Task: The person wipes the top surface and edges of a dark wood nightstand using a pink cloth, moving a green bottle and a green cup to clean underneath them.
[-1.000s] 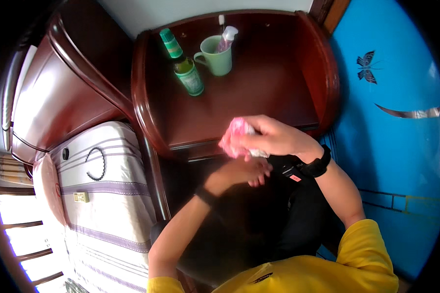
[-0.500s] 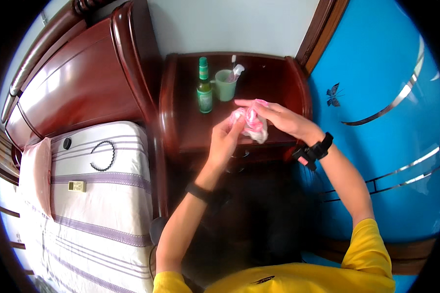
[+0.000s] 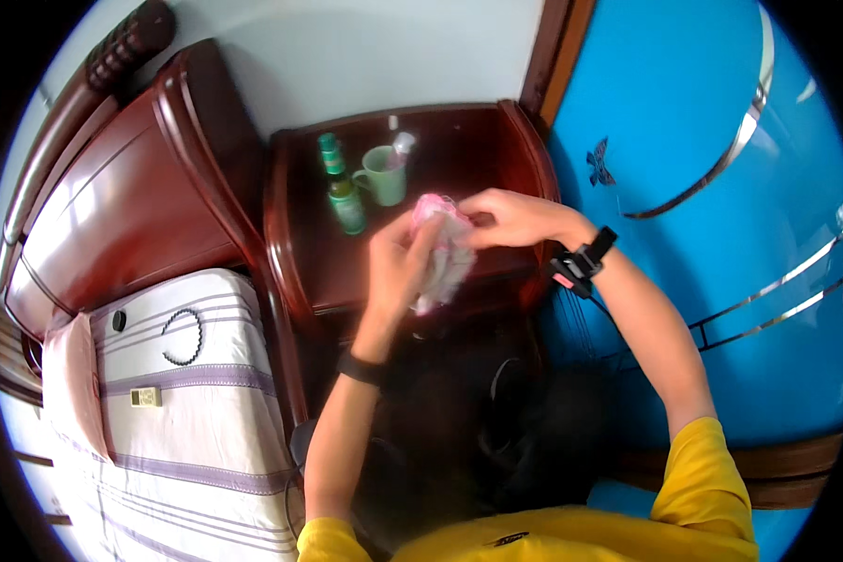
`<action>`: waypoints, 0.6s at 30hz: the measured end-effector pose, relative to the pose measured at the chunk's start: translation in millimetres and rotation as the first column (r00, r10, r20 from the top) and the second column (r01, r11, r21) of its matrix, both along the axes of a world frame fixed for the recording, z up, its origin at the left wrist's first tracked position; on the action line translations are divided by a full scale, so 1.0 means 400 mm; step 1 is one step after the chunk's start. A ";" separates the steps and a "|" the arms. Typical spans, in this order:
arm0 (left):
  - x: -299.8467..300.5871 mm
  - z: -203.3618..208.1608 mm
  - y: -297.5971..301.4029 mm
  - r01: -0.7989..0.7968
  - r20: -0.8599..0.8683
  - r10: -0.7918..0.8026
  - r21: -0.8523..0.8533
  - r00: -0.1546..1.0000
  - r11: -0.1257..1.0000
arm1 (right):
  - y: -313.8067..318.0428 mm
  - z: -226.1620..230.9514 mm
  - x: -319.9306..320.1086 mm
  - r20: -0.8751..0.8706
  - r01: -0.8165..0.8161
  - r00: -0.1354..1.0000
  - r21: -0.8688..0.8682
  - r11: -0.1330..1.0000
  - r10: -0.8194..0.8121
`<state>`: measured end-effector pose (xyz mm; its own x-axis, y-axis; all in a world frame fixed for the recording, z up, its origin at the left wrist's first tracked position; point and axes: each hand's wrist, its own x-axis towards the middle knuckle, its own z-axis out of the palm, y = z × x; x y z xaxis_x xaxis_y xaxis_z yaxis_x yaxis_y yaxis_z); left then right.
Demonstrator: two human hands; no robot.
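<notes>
Both my hands are raised over the front of a dark red wooden nightstand, holding a crumpled pink and white cloth. My left hand grips it from the left, thumb across its front. At the cloth's upper right, the fingers of my right hand pinch its edge. The lower part of the cloth hangs loose and is blurred. Just beyond my hands stand a green glass bottle and a pale green mug. In the mug are a toothbrush and a white-capped tube.
On the left is a bed with a striped sheet, a pink pillow, a black headband, a small round black object and a pale remote control. A glossy blue panel rises on the right.
The cloth, bunched up before, now hangs down longer between my hands. My right hand has gone from flat fingers to a pinch. The whole view has shifted and tilted slightly.
</notes>
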<state>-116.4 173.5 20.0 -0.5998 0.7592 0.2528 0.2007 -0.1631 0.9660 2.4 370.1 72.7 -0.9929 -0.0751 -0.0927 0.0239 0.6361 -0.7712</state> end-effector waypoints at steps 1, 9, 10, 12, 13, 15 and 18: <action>-0.001 -0.007 0.000 0.024 0.007 -0.025 0.023 1.000 0.999 | -0.016 -0.004 -0.010 -0.077 0.019 0.997 0.077 0.997 -0.013; -0.063 0.010 -0.020 -0.073 -0.356 0.038 -0.084 0.934 0.994 | -0.003 -0.037 0.024 -0.246 0.185 0.950 -0.055 0.981 -0.193; -0.058 0.028 -0.023 -0.074 -0.390 0.040 -0.072 0.920 0.995 | 0.005 -0.048 0.026 -0.259 0.171 0.949 -0.067 0.983 -0.183; -0.041 0.056 -0.015 -0.094 -0.452 0.044 -0.091 0.891 0.991 | 0.029 -0.079 0.044 -0.455 0.176 0.872 -0.047 0.983 -0.178; -0.029 0.067 -0.021 -0.084 -0.422 0.031 -0.106 0.906 0.991 | 0.016 -0.051 0.050 -0.365 0.169 0.908 -0.133 0.977 -0.207; -0.032 0.071 -0.026 -0.058 -0.359 0.017 -0.105 0.933 0.993 | 0.016 -0.054 0.041 -0.368 0.180 0.902 -0.155 0.971 -0.226; -0.039 0.060 -0.047 -0.107 -0.408 0.044 -0.133 0.912 0.985 | 0.005 -0.069 0.028 -0.433 0.177 0.879 -0.094 0.980 -0.200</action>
